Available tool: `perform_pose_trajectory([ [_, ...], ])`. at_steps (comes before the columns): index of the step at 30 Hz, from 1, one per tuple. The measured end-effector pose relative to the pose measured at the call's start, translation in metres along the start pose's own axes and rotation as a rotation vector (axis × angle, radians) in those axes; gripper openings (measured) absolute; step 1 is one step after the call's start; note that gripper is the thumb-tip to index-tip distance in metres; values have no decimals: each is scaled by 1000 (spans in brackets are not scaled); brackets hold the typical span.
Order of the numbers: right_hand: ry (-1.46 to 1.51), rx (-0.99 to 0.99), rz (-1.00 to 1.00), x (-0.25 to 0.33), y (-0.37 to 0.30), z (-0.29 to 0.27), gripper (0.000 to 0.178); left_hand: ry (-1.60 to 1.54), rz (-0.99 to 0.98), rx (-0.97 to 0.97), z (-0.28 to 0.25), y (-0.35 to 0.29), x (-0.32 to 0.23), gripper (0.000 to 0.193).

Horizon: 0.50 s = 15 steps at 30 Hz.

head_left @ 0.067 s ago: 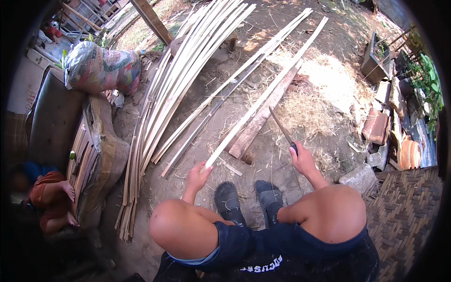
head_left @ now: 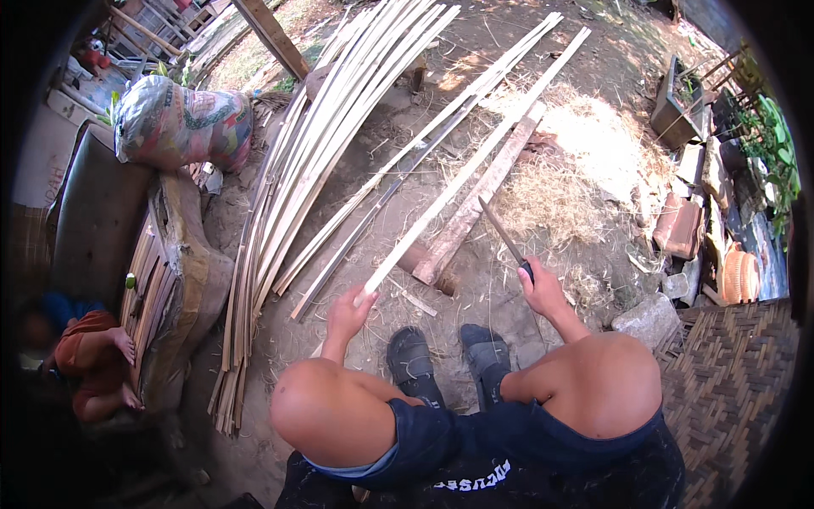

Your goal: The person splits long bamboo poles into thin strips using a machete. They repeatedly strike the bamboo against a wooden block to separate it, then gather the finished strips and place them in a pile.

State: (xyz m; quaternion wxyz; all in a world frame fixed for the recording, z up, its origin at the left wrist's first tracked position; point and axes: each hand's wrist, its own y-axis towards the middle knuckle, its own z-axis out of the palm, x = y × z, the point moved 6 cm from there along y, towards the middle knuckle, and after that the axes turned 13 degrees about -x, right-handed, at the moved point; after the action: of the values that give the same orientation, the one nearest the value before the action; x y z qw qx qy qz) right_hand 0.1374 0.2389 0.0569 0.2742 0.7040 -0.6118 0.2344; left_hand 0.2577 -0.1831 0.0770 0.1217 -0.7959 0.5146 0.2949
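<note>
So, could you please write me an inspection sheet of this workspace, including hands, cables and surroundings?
Surface: earthen ground, littered with shavings.
Work items: pale strip, knife, plank, bundle of strips.
Clutter: the shavings, thickest right of the plank.
Left hand: grips the pale strip close to its near end.
Right hand: holds the knife by its dark handle, blade pointing away.
Cables: nothing seen.
Surroundings: stuffed sack far left, woven panel near right, another person's foot at left.
</note>
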Motion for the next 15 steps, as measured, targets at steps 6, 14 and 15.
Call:
perform_pose_trajectory([
  [6, 214, 39, 157, 6, -25, 47, 41, 250, 180, 13, -34, 92, 37, 45],
  [14, 318, 87, 277, -18, -32, 36, 45, 68, 229, -447, -138, 141, -95, 29],
  [15, 337, 72, 299, -19, -32, 35, 47, 38, 295, -458, -142, 151, -101, 26],
])
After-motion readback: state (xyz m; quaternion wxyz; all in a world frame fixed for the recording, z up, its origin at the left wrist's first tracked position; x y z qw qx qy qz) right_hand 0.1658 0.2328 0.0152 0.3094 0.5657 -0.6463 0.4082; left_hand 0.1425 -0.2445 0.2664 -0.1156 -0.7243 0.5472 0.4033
